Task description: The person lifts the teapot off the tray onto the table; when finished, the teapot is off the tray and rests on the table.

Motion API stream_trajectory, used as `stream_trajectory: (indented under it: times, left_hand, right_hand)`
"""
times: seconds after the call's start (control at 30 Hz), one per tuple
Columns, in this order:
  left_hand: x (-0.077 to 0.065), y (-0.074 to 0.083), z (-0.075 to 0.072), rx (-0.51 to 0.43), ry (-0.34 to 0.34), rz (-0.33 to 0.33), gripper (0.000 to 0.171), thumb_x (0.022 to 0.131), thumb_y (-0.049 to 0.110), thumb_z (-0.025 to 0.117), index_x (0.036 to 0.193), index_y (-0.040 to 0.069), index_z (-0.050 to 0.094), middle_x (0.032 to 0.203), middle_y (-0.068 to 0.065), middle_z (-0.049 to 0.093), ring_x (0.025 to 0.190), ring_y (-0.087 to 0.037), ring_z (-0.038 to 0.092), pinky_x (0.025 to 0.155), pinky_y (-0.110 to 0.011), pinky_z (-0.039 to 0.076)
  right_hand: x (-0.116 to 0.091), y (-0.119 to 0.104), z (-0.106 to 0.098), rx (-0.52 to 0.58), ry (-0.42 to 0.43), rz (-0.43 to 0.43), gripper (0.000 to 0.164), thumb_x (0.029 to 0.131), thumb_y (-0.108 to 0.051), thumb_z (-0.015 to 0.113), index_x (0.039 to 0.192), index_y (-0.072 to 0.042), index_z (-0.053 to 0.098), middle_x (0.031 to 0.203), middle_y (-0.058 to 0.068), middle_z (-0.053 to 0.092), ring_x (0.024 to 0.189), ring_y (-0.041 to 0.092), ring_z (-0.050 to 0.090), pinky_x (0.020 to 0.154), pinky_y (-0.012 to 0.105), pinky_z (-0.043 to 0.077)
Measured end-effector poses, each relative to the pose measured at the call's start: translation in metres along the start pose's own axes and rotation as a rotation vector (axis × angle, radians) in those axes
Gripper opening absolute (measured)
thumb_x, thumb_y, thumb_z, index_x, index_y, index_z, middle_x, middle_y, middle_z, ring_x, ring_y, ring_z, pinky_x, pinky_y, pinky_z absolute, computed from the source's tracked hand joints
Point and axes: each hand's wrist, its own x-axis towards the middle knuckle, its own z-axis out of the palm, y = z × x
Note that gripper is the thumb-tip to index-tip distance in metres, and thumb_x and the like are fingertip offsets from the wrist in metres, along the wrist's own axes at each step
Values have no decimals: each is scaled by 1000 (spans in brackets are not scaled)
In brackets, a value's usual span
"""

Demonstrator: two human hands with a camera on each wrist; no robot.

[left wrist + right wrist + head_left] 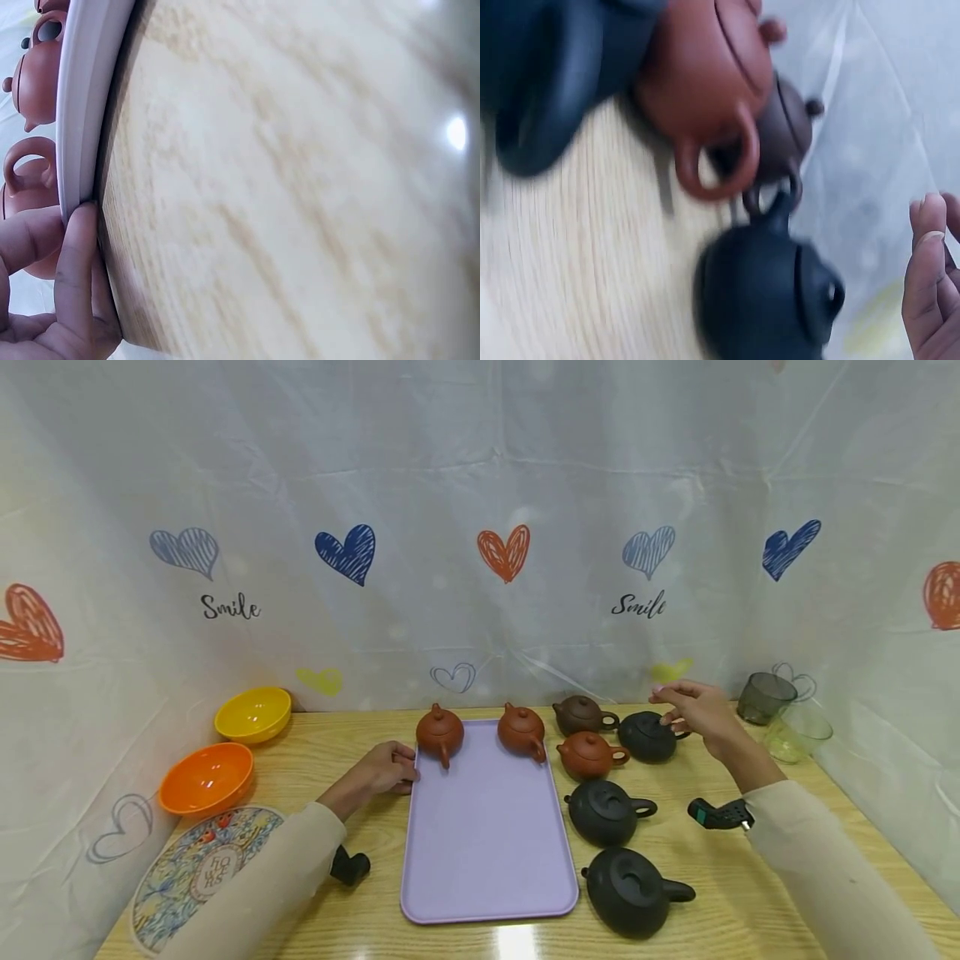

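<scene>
My left hand (384, 768) pinches the left rim of a lilac tray (487, 843) near its back corner; the left wrist view shows thumb and fingers (75, 274) at that rim. Two reddish-brown clay teapots (440, 732) (521, 731) stand along the tray's back end. Just above a black teapot (647, 739) at the back right is my right hand (701, 714), fingers loosely bent and holding nothing. In the right wrist view its fingertips (928, 217) are apart from that teapot.
Right of the tray stand a dark brown teapot (579, 716), a reddish teapot (587, 757) and two larger black teapots (602, 814) (627, 893). Two clear cups (765, 700) (798, 731) are at far right. Yellow (253, 714) and orange (207, 779) bowls and a patterned mat (210, 868) lie left.
</scene>
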Motion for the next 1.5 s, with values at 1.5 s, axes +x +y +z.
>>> stream_trajectory:
  times: [1.5]
  left_hand:
    - [0,-1,-2,-21,-12,7,42,91,-1,66,128,-7,49,112,-18,56,89,-21,63,77,-31,60]
  right_hand:
    - [30,-88,269,-178,-484,92,32,91,-35,74,96,-3,78,98,8,75,61,16,63,57,26,51]
